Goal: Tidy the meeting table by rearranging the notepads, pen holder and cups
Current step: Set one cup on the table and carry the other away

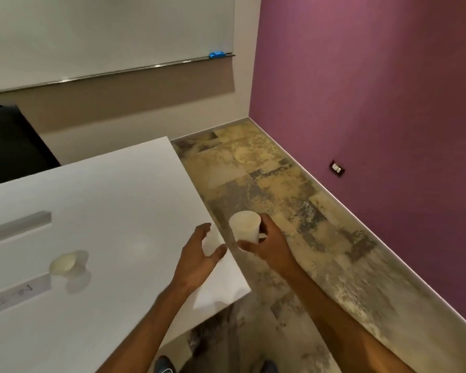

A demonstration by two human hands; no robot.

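Right hand (pixel 269 243) grip wraps a smooth white tapered cup (pixel 244 226); left hand (pixel 199 251) spread, holding nothing.

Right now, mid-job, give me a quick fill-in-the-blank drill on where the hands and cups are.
1. The right hand holds a white cup out past the table's edge, above the ____.
2. The left hand is ____, fingers spread, over the white table.
3. A second cup lies on its ____ on the table.
4. A ____ eraser sits on the whiteboard ledge.

Missing words: floor; empty; side; blue
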